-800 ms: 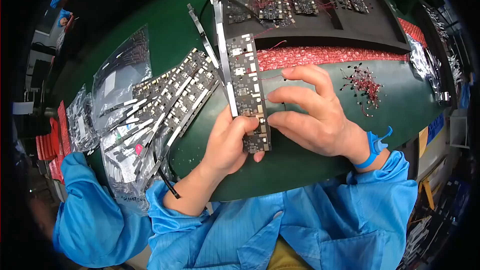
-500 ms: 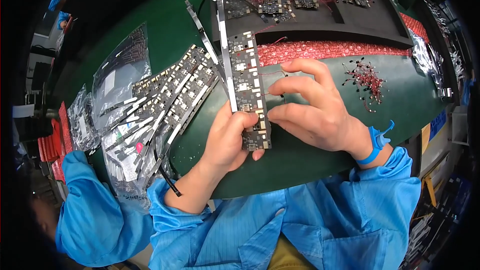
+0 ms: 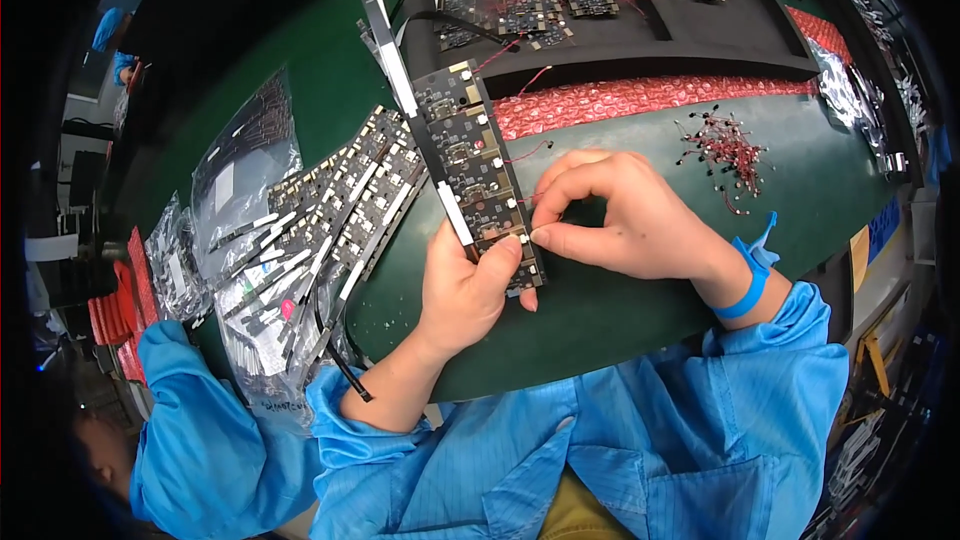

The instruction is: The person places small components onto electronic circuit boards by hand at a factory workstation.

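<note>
The left hand [image 3: 465,290] grips a long black board [image 3: 480,180] on the green bench [image 3: 620,310]. The right hand [image 3: 625,220] pinches a thin red wire [image 3: 520,152] on it.

Boards pile [image 3: 340,210] lies left of held circuit board [image 3: 480,175]; wire heap [image 3: 725,145] right.

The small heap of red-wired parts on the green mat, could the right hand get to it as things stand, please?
Probably yes. The heap of red-wired parts lies on bare green mat just beyond the right hand, nothing between. But that hand is pinching at the circuit board and would have to let go.
</note>
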`<state>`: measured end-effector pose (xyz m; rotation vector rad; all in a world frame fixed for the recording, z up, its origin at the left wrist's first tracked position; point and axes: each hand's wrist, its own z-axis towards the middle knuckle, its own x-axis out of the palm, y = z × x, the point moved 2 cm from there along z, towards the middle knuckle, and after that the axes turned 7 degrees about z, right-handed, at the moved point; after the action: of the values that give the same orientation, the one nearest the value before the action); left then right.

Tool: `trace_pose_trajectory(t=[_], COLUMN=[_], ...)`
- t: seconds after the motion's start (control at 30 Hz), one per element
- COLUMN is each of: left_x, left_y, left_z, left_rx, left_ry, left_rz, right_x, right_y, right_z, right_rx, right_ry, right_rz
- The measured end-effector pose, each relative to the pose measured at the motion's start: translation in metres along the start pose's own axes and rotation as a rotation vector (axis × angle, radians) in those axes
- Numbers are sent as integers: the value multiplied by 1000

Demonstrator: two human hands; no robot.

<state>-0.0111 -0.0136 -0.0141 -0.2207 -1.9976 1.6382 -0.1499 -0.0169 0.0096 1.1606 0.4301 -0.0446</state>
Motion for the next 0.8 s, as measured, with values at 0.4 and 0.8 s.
trace_pose_trajectory(t=[0.4,0.8], left_x=[2,7], left_y=[2,4], left_z=[-1,2], left_rx=[-15,-102], left_ry=[20,-154], left_rz=[1,58], right_x=[10,12], right_y=[-16,-24], right_z=[-4,0], right_rx=[543,522], right_ry=[172,183], right_rz=[675,603])
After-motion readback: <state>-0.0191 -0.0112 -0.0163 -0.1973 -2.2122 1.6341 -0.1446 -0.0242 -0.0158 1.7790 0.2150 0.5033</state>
